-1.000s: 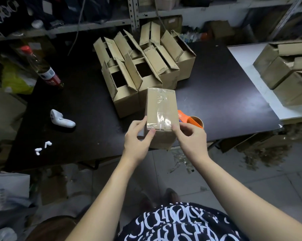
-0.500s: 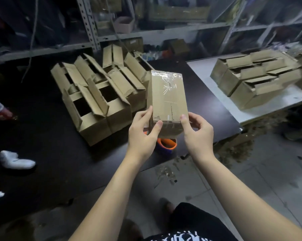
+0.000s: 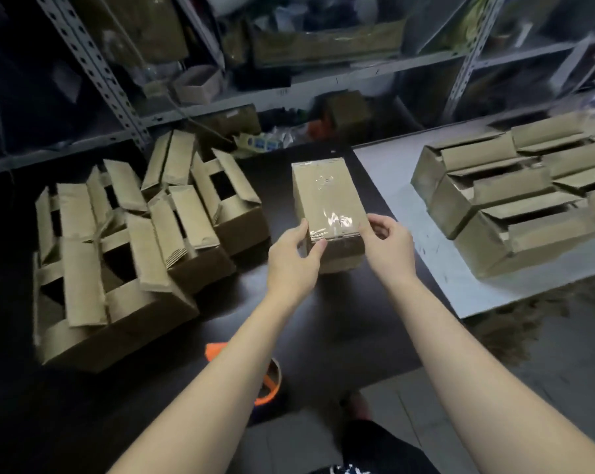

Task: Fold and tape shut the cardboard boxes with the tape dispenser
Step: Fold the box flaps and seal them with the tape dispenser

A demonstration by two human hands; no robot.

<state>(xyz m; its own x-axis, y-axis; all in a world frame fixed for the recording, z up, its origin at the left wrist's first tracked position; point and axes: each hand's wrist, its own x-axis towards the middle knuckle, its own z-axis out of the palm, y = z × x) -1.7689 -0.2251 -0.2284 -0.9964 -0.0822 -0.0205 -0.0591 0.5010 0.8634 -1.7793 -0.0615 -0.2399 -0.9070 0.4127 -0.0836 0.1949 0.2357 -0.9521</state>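
Note:
A small cardboard box (image 3: 325, 196), its top taped shut with clear tape, is held over the black table (image 3: 340, 323). My left hand (image 3: 294, 258) grips its near left corner, thumb on the front face. My right hand (image 3: 390, 246) holds its near right corner with curled fingers. The orange tape dispenser (image 3: 267, 378) lies on the table near its front edge, partly hidden under my left forearm. Several cardboard boxes with open flaps (image 3: 125, 241) stand in a cluster on the left of the table.
A white table (image 3: 398, 186) on the right carries several stacked boxes (image 3: 515, 193). Metal shelving (image 3: 289, 94) full of clutter runs along the back. Grey floor with debris (image 3: 515, 336) lies below the white table.
Both hands have carried the taped box forward and to the right, away from the dispenser, toward the white table. The view has swung right and upward.

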